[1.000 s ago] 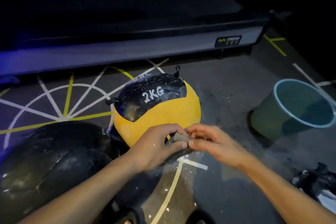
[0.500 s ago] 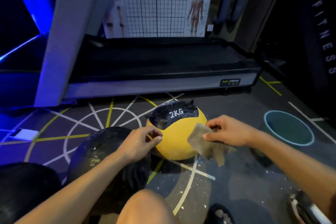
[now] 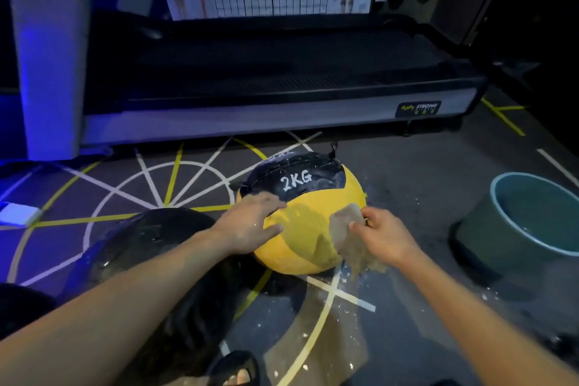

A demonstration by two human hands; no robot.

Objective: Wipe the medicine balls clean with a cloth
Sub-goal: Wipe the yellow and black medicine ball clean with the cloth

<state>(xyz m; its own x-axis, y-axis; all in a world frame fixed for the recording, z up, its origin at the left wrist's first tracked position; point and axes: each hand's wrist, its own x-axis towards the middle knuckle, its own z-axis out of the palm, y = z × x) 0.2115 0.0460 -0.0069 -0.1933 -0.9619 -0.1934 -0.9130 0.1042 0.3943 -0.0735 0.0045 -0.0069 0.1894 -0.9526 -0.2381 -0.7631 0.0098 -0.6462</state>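
Two hands on yellow ball [image 3: 308, 238], middle of frame, on floor. Left hand [image 3: 250, 222] flat, fingers spread, holding nothing. Right hand [image 3: 380, 233] pinches cloth [image 3: 346, 236] against ball's right side. Bucket [image 3: 513, 219] far right.

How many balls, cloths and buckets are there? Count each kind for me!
Balls: 2, the yellow 2KG ball and the black ball
Cloths: 1, the cloth in the right hand
Buckets: 1, the bucket
Total: 4
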